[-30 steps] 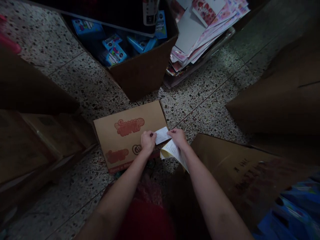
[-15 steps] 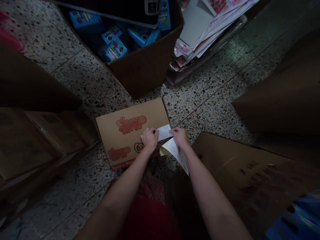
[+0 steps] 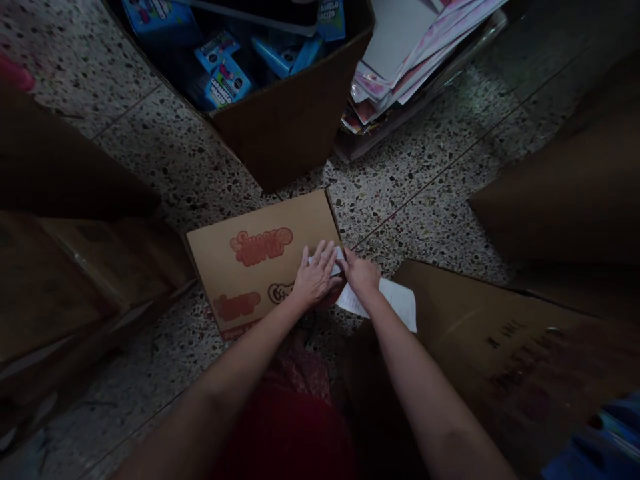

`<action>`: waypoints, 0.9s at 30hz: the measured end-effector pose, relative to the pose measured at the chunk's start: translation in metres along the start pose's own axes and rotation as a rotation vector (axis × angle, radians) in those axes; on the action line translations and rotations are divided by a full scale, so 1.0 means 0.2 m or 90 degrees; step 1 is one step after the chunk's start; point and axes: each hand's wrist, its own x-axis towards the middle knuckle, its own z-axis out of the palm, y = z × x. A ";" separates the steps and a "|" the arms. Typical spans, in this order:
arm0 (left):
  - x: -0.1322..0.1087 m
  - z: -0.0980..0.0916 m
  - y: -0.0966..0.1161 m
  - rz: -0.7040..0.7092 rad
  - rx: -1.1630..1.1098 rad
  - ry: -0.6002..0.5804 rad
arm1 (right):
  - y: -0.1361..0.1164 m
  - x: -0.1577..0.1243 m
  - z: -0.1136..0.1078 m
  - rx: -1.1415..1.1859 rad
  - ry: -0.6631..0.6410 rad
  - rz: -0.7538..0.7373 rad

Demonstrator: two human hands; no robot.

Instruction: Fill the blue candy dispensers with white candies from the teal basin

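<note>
A brown cardboard box (image 3: 210, 257) with red printed lettering lies on the floor in front of me. On its right end is a white label (image 3: 338, 260), partly covered by my left hand (image 3: 316, 273), whose fingers are spread flat over it. At the label's right edge, my right hand (image 3: 363, 272) is closed with its thumb and forefinger by the box edge. A sheet of white labels (image 3: 399, 301) hangs from under that hand and shows on both sides of the wrist. Just how the fingers grip the sheet is hidden.
Beyond stands a tall open carton (image 3: 290, 127) with several blue packets (image 3: 227, 83) inside. Printed paper bags (image 3: 400, 53) are stacked beside it. More cartons stand at left (image 3: 90, 267) and right (image 3: 560, 207); a marked carton (image 3: 450, 300) sits near my right arm. The floor is speckled (image 3: 390, 180).
My left hand has gone from pinching the label's left edge to lying flat over it. The label sheet has swung to the right below my right hand, which has barely moved.
</note>
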 end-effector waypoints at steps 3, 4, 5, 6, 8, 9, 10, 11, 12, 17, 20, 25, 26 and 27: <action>-0.10 0.06 -0.07 0.005 0.007 -0.068 | 0.03 -0.01 0.09 0.037 -0.048 0.057; -0.15 0.05 -0.11 -0.036 0.009 -0.075 | 0.05 -0.01 0.11 0.060 -0.048 0.059; -0.20 0.03 -0.16 -0.086 0.013 -0.074 | 0.07 -0.01 0.11 0.085 -0.044 0.055; -0.26 0.01 -0.19 -0.138 0.017 -0.065 | 0.09 -0.01 0.12 0.111 -0.039 0.050; -0.32 -0.04 -0.22 -0.223 0.031 -0.041 | 0.11 -0.02 0.12 0.156 -0.049 0.040; -0.33 -0.05 -0.21 -0.231 0.037 -0.038 | 0.11 -0.02 0.12 0.170 -0.062 0.036; -0.32 -0.05 -0.18 -0.202 0.037 -0.049 | 0.11 -0.02 0.13 0.176 -0.077 0.035; -0.30 -0.04 -0.15 -0.137 0.031 -0.074 | 0.11 -0.02 0.14 0.174 -0.088 0.033; -0.27 -0.02 -0.11 -0.049 0.018 -0.106 | 0.10 -0.02 0.15 0.167 -0.094 0.031; -0.36 0.03 -0.14 0.090 -0.014 -0.160 | 0.07 -0.07 0.16 0.112 -0.110 0.057; -0.52 -0.08 -0.34 -0.041 0.019 -0.164 | 0.06 -0.08 0.15 0.116 -0.111 0.077; -0.23 -0.30 -0.55 -0.250 0.078 0.018 | 0.06 -0.09 0.18 0.159 -0.092 0.082; -0.09 -0.32 -0.55 -0.224 0.066 0.022 | 0.06 -0.10 0.19 0.171 -0.086 0.077; 0.05 -0.33 -0.54 -0.213 0.046 0.016 | 0.05 -0.12 0.20 0.184 -0.078 0.069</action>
